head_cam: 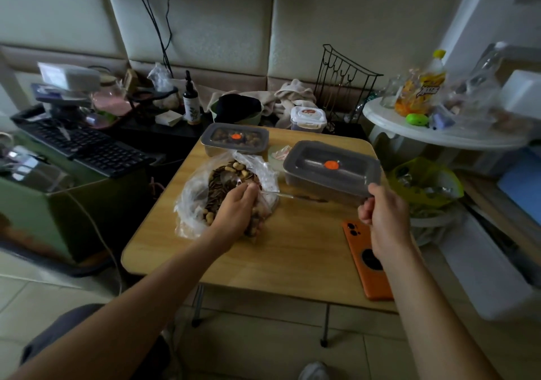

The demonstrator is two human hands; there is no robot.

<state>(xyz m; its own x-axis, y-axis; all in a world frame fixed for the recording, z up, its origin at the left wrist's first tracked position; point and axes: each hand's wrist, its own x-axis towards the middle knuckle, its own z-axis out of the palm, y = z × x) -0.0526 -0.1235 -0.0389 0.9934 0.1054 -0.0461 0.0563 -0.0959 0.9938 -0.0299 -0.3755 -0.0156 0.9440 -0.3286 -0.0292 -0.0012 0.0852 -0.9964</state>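
Observation:
A clear plastic bag [193, 204] lies open on the wooden table [292, 250], filled with dark seeds and pale nuts [225, 171]. A metal spoon [231, 179] rests in the mix, its handle pointing right onto the table. My left hand [234, 212] reaches into the bag with its fingertips bunched on the mix beside the spoon's neck; what they pinch is hidden. My right hand [383, 212] is at the near right corner of a grey-lidded container [330, 165], thumb against the lid's edge and fingers curled under the corner.
A second grey-lidded container [235, 138] holding brown food stands at the table's far edge. An orange phone [369, 259] lies near my right wrist. A keyboard [87, 145] sits to the left. To the right are a white round stand [439, 133] with bottles and a yellow bag [424, 180].

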